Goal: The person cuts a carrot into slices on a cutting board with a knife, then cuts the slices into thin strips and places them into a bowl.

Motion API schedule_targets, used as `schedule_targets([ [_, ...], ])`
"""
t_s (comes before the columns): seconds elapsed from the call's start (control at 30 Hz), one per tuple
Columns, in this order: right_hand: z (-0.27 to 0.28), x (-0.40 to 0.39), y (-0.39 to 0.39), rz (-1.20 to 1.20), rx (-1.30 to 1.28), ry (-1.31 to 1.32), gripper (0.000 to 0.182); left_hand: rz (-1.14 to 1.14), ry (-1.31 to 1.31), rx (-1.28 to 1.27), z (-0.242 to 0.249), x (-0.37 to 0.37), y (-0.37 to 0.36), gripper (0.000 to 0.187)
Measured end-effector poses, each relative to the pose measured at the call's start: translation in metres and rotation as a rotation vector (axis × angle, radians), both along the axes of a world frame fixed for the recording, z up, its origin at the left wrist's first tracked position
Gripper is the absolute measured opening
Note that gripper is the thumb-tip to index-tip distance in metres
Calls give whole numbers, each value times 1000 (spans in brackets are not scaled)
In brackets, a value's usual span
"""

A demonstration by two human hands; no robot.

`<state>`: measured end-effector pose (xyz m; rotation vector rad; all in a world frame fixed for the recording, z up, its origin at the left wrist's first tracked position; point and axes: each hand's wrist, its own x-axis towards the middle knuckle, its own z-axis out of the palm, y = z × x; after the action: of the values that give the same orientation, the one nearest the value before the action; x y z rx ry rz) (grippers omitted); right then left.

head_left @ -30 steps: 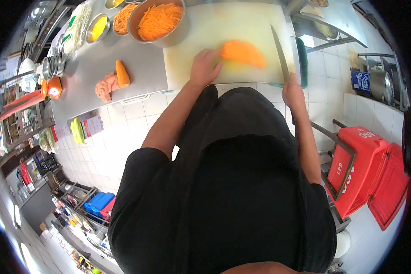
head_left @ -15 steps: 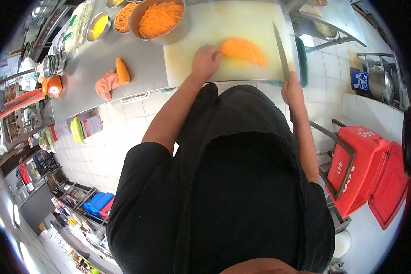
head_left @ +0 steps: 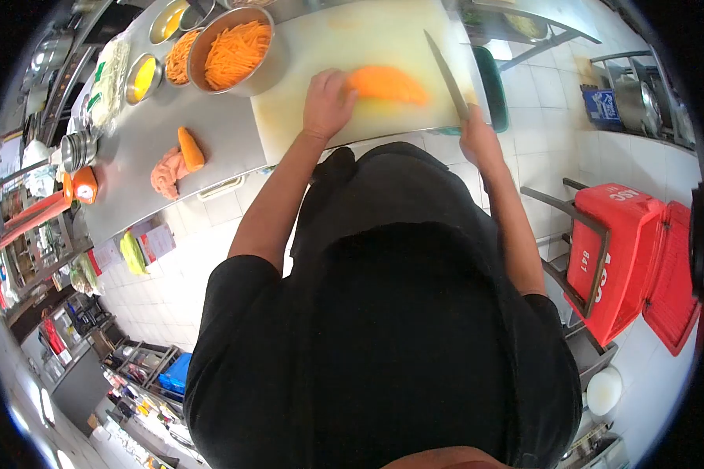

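Note:
A fanned row of orange carrot slices (head_left: pixel 387 84) lies on the pale cutting board (head_left: pixel 289 117). My left hand (head_left: pixel 328 103) rests at the left end of the slices, its fingers curled together; whether anything is between them is hidden. At the right side of the board, my right hand (head_left: pixel 479 137) grips the handle of a long knife (head_left: pixel 446 74), whose blade points up and away, apart from the slices. A metal bowl of carrot strips (head_left: pixel 237 55) stands at the board's left edge.
On the steel table (head_left: pixel 238 144) lie a whole carrot (head_left: pixel 190 148) and a crumpled pinkish cloth (head_left: pixel 168 172). Small bowls, one with yellow contents (head_left: pixel 144 78), and a plastic-wrapped bundle (head_left: pixel 109 82) stand farther left. A red crate (head_left: pixel 614 258) is at the right.
The whole view has shifted, with the board and bowls now farther left. My left hand sits slightly higher beside the slices. The knife remains in my right hand.

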<state>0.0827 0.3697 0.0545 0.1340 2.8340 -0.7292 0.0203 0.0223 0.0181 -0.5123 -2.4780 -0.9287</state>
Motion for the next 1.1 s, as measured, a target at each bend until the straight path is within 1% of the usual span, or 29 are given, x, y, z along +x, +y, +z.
schedule_targets([
  [0.03,1,1,0,24,-12,32,50,-34,6,-4,6,-4,3,36],
  [0.13,20,2,-5,26,7,-30,64,-155,38,-62,20,-16,15,36],
  [0.17,17,1,-4,31,27,-33,78,-196,51,-89,23,-19,18,35],
  [0.27,36,4,-13,70,39,-102,65,-274,13,-182,28,-29,32,30],
  [0.37,47,5,-22,139,57,-112,71,-355,-76,-227,21,-35,38,27],
  [0.4,54,3,-27,161,76,-125,74,-358,-53,-239,18,-36,39,24],
  [0.47,62,-2,-33,188,106,-127,72,-362,-7,-261,10,-37,40,19],
  [0.53,67,-8,-37,226,118,-104,74,-349,-12,-269,6,-38,41,18],
  [0.63,74,-19,-40,291,185,-172,77,-326,4,-284,0,-38,43,18],
  [0.73,69,-26,-38,329,223,-206,79,-296,15,-312,-4,-37,44,17],
  [0.83,75,-27,-34,352,215,-141,81,-295,11,-327,-4,-37,44,18],
  [0.93,74,-26,-31,356,224,-140,81,-289,19,-317,-4,-36,45,19],
  [0.97,71,-26,-33,330,222,-180,81,-281,24,-312,-4,-36,45,19],
  [1.03,61,-21,-42,276,214,-256,81,-285,-41,-333,-2,-35,43,23],
  [1.1,53,-20,-47,275,221,-253,82,-287,-80,-351,0,-34,42,26],
])
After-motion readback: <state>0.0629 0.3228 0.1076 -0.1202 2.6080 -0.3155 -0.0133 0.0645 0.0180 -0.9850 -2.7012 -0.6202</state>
